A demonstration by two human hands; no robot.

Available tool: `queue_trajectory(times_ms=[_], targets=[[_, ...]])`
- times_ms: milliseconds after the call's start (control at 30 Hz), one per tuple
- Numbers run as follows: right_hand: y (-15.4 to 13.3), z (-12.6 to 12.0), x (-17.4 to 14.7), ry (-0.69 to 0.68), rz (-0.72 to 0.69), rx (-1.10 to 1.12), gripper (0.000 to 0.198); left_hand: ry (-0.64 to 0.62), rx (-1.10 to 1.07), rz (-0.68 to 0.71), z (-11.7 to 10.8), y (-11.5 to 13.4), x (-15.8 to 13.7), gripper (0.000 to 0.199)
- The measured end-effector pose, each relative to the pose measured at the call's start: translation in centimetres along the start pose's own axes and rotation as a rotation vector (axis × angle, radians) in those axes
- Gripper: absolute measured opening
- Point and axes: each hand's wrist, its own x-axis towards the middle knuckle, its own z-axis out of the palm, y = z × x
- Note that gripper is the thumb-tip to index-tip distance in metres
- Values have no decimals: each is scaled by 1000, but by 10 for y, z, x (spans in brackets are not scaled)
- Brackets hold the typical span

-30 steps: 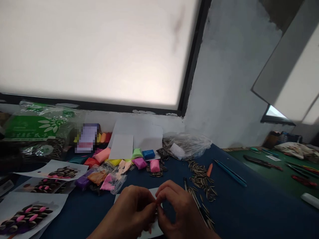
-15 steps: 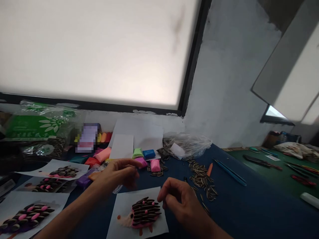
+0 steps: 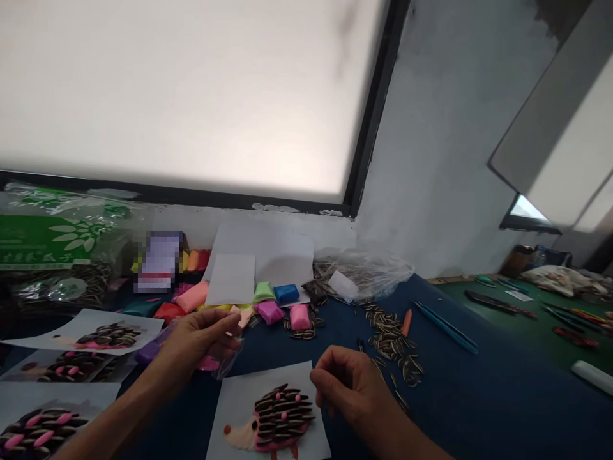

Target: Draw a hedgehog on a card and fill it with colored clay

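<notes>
My left hand (image 3: 204,335) is closed in a pinch beside a peach-coloured clay packet (image 3: 244,314) and over a clear plastic bag (image 3: 230,359); what its fingertips grip, if anything, is hidden. Below lies a white card (image 3: 221,450) bearing a hedgehog picture (image 3: 283,415): sunflower seeds as spines, pink dots, a pale clay face with a brown nose. At the card's right edge my right hand (image 3: 347,386) has its thumb and forefinger pressed together; anything between them is too small to see.
Several hedgehog cards (image 3: 115,335) lie at left, below a green seed bag (image 3: 48,243). Clay packets (image 3: 268,312) sit along the back. Loose sunflower seeds (image 3: 387,332), an orange stick (image 3: 407,322) and blue tweezers (image 3: 445,327) are at right. A clear bag of seeds (image 3: 368,275) rests against the wall.
My left hand has moved left and slightly down, closing its fingers into a pinch and uncovering the peach packet. My right hand stays near the card's edge, its fingertips now pressed together.
</notes>
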Motion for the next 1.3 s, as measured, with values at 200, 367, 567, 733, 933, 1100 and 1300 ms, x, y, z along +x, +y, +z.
queue_trajectory(times_ms=[200, 367, 567, 733, 933, 1100, 1300], targets=[[-1, 2, -5, 23, -83, -264, 43, 136, 498, 416, 6, -4, -12, 37], [5, 4, -4, 5, -178, -311, 17, 157, 906, 944, 3, -17, -10, 25], [17, 3, -1, -1, -180, -244, 17, 107, 943, 1035, 3, -30, -7, 26], [14, 2, -2, -13, -117, -220, 18, 84, 914, 1012, -1, -29, -8, 14], [16, 3, -4, -12, -116, -233, 25, 141, 874, 1012, -3, -32, -8, 10], [23, 5, -3, -14, -147, -232, 9, 148, 846, 1016, -6, -37, -7, 18], [24, 5, -2, -17, -153, -214, 9, 170, 839, 1020, -9, -42, -6, 22]])
